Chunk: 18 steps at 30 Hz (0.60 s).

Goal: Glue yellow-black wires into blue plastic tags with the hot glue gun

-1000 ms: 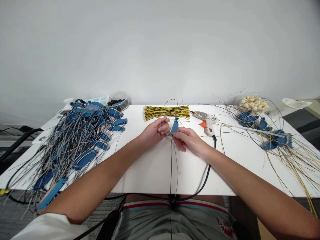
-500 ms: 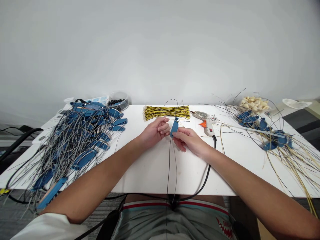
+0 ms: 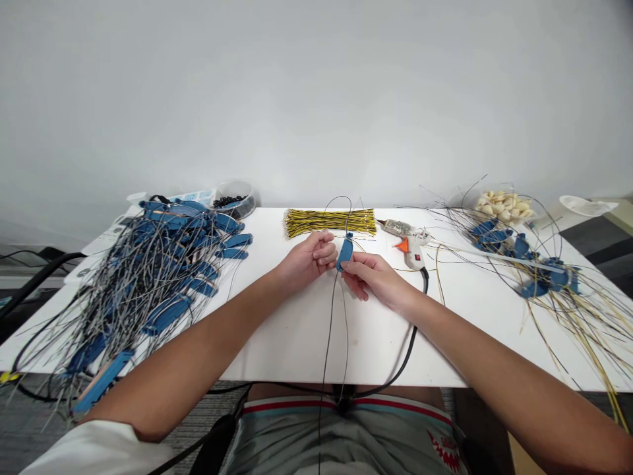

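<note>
A small curved blue plastic piece (image 3: 347, 249) is held up over the middle of the table. My right hand (image 3: 370, 280) pinches its lower end between thumb and fingers. Just left of the piece, my left hand (image 3: 316, 259) has its fingers curled closed; whatever they may hold is hidden. One thin black wire (image 3: 327, 343) hangs from the piece down past the table edge, and another dark wire loops above its top end. Behind my hands lies a bundle of yellow and black wires (image 3: 330, 223).
A glue gun (image 3: 409, 244) with an orange trigger lies right of the bundle, its black cord running to the front edge. Blue pieces with grey wires pile up at left (image 3: 165, 313). More wired blue pieces (image 3: 534, 288) lie right, near a tub of cream-coloured parts (image 3: 503, 206).
The lower end of the hanging black wire has swung slightly left. Both hands and the blue piece have stayed almost where they were.
</note>
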### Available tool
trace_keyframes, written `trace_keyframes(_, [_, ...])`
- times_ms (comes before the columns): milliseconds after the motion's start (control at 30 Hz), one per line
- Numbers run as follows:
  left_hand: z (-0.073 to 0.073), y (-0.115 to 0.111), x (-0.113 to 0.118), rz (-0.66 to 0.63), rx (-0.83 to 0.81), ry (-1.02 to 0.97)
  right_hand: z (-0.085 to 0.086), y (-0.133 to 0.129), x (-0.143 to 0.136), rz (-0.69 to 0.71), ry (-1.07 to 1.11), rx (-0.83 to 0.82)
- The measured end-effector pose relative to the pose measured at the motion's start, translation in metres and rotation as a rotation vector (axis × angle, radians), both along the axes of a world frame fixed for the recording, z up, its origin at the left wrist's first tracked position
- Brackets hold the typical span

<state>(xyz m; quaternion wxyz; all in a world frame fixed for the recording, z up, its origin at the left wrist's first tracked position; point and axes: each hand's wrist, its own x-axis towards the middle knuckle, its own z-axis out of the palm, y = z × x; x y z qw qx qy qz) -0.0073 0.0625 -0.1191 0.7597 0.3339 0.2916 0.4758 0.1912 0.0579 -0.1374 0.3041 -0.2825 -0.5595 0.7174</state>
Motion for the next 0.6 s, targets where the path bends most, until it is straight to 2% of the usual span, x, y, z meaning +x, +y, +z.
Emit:
trace_keyframes(267, [-0.0006,0.0000,-0.0015,0.008,-0.052,-0.068,-0.0006,0.0002,0.0007,0.000,-0.002,0.000])
trace_keyframes(600, [-0.0015,0.0002,-0.0021,0.002,-0.020,-0.035,0.0018,-0.0009,0.0004,0.005,-0.008,0.001])
